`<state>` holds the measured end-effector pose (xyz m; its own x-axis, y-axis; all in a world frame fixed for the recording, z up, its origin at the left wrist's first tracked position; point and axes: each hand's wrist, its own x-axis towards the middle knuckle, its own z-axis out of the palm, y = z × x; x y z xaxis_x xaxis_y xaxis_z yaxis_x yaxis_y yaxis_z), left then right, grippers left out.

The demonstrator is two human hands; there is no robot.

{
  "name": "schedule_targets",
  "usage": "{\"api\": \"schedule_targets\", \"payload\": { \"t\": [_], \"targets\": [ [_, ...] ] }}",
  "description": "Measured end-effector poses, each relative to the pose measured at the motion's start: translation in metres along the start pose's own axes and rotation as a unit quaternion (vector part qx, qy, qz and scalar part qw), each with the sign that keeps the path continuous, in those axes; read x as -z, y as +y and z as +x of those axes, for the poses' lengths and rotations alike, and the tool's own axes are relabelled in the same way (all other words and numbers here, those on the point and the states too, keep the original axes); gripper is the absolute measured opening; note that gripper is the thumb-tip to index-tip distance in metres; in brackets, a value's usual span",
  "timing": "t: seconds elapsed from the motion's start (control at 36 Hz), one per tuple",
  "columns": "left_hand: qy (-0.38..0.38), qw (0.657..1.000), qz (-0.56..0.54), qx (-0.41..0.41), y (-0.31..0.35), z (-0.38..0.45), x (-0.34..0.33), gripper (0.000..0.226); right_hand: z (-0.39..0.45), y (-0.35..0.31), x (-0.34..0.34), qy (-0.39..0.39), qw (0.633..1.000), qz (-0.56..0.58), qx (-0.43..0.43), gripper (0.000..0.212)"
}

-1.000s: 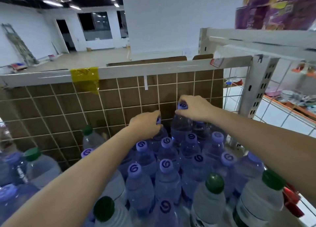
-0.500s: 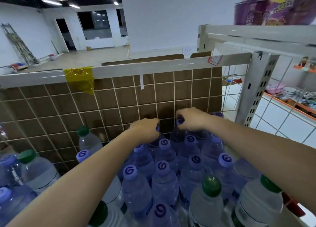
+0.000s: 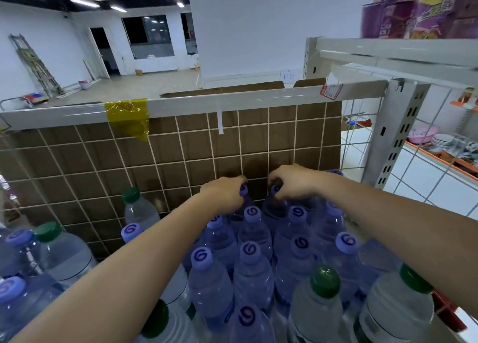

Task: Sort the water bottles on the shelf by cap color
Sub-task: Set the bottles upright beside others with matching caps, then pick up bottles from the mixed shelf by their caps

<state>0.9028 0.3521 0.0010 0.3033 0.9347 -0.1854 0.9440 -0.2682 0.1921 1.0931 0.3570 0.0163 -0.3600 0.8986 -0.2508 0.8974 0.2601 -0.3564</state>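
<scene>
Several purple-capped water bottles (image 3: 252, 249) stand packed together in the middle of the shelf. My left hand (image 3: 223, 194) grips the cap of a purple-capped bottle (image 3: 243, 190) in the back row. Beside it, my right hand (image 3: 294, 181) grips the cap of another purple-capped bottle (image 3: 276, 189) against the back grid. Green-capped bottles stand at the front right (image 3: 325, 282), far right (image 3: 413, 278), back left (image 3: 131, 195) and left (image 3: 49, 231).
A white wire grid with brown cardboard (image 3: 181, 156) backs the shelf, topped by a white rail (image 3: 232, 102) with yellow tape (image 3: 128, 115). A perforated upright post (image 3: 398, 133) stands at the right. More purple-capped bottles (image 3: 18, 238) sit at the left.
Both hands have gone down and back towards the grid with their bottles; the right-hand bottle, raised earlier, now sits level with the back row.
</scene>
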Motion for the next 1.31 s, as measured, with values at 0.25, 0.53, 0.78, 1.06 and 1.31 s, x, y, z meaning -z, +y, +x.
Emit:
{"api": "schedule_targets", "payload": {
  "t": [0.25, 0.53, 0.78, 1.06, 1.31],
  "targets": [
    [0.026, 0.999, -0.033, -0.004, -0.014, -0.015, 0.015, 0.033, 0.000, -0.004, 0.005, -0.024, 1.000, 0.001, -0.016, 0.037],
    [0.005, 0.998, -0.061, -0.016, -0.012, -0.032, 0.015, 0.025, -0.003, -0.017, 0.001, -0.058, 0.997, 0.011, -0.039, 0.026],
    [0.016, 0.998, -0.046, -0.031, 0.000, -0.040, 0.020, 0.028, -0.008, -0.022, 0.004, -0.071, 0.996, 0.002, -0.050, 0.024],
    [0.007, 0.999, -0.031, -0.034, 0.001, -0.044, 0.015, 0.019, -0.008, -0.019, -0.002, -0.049, 0.996, -0.007, -0.075, 0.016],
    [0.019, 0.999, -0.021, -0.032, 0.005, -0.056, 0.017, 0.022, -0.020, -0.020, 0.000, -0.009, 0.996, 0.006, -0.089, 0.027]
  ]
}}
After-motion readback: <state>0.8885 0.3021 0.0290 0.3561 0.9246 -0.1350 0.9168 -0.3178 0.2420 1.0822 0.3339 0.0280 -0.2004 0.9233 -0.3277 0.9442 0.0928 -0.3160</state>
